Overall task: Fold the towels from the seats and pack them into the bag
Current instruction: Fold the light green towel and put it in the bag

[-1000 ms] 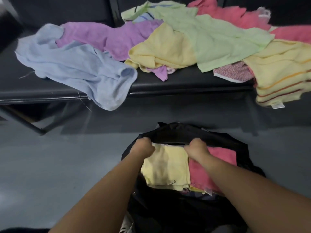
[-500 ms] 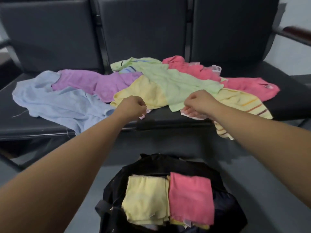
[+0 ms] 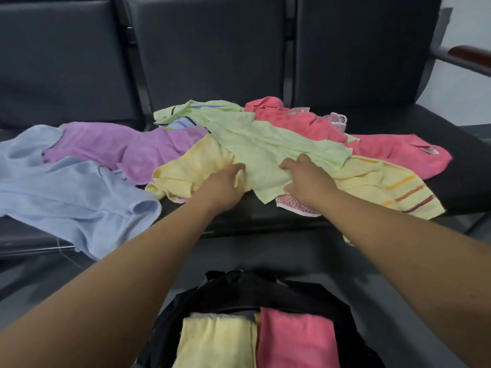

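Observation:
A heap of loose towels lies across the black seats (image 3: 473, 181). On top is a light green towel (image 3: 265, 144). My left hand (image 3: 223, 187) pinches its near left edge, over a plain yellow towel (image 3: 186, 171). My right hand (image 3: 305, 179) grips its near right part, fingers on top and thumb at the edge. On the floor below stands a black bag (image 3: 239, 290), open, with a folded yellow towel (image 3: 215, 341) and a folded pink towel (image 3: 295, 338) side by side inside.
Around the green towel lie a purple towel (image 3: 119, 147), a light blue towel (image 3: 66, 192) hanging over the seat edge, a pink towel (image 3: 398, 152) and a striped yellow towel (image 3: 385, 187). A wooden armrest (image 3: 467, 57) sticks out at the right.
Both hands left the folded towels in the bag, rose to the seats and came down on the light green towel. The view tilted up from the bag to the seats.

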